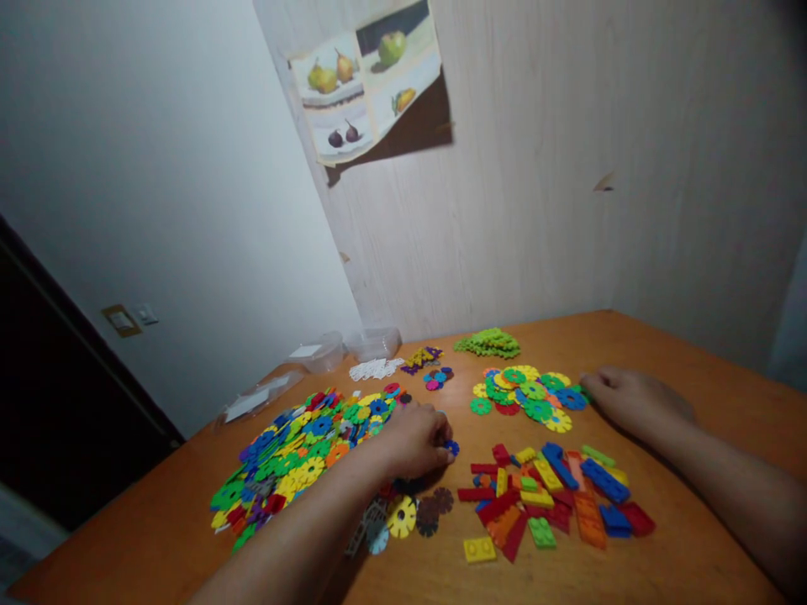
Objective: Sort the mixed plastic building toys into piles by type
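Apparently pinched by left hand [413, 439], round blue disc [453, 448], poking rightward, right hand [634, 400], grip unclear

Sm. blue notched disc [453, 449], partly hidden, btwn mixed toy heap [313, 458] & multicol. flower-disc pile [533, 391].

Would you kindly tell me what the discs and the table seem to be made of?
Discs: probably plastic, fairly matt, judging by solid bright colours and regular notched rims.
Table: wood or wood-look laminate, faintly glossy, judging by its orange-brown tone and soft sheen.
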`<state>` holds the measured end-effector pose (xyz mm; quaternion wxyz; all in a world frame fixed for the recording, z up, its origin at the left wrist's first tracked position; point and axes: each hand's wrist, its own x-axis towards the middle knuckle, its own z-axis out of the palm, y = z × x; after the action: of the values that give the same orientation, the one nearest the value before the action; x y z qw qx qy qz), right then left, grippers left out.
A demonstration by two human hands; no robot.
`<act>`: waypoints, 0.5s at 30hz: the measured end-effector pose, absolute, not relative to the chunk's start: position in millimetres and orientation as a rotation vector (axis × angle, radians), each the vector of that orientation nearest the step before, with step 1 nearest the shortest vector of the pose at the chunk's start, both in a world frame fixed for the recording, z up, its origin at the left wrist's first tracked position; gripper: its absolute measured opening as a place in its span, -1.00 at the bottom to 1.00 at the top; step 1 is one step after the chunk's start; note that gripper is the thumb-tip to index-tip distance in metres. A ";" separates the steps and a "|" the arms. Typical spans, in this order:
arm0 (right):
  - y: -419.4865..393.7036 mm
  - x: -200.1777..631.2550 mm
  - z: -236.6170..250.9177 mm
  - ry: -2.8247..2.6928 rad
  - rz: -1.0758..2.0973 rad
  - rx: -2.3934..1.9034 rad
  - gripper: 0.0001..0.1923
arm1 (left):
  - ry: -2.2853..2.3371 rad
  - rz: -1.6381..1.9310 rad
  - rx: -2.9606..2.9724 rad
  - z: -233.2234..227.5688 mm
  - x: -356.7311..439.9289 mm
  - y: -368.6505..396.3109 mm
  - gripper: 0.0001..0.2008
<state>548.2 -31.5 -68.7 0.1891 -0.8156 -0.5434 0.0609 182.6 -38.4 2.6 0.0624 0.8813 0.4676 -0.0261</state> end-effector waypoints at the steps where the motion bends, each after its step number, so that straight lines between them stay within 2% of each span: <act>1: -31.4 548.2 -68.6 -1.526 0.176 -2.297 -0.47 | 1.421 -0.084 2.642 1.6 182.3 -37.3 -0.76; 5: -31.2 547.8 -67.8 -1.523 0.205 -2.310 -0.47 | 1.423 -0.068 2.509 -2.6 180.4 -32.5 -0.81; 9: -30.3 548.8 -70.3 -1.508 0.190 -2.297 -0.46 | 1.388 0.014 2.400 -10.1 179.0 -28.8 -0.78; 15: -27.2 552.7 -76.2 -1.527 0.184 -2.283 -0.45 | 1.251 0.362 2.014 -22.6 178.5 3.9 -0.85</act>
<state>552.7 -27.2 -76.2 0.1934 -0.8137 -0.5442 0.0657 178.5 3.9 -22.6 0.3632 0.7823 0.4861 0.1406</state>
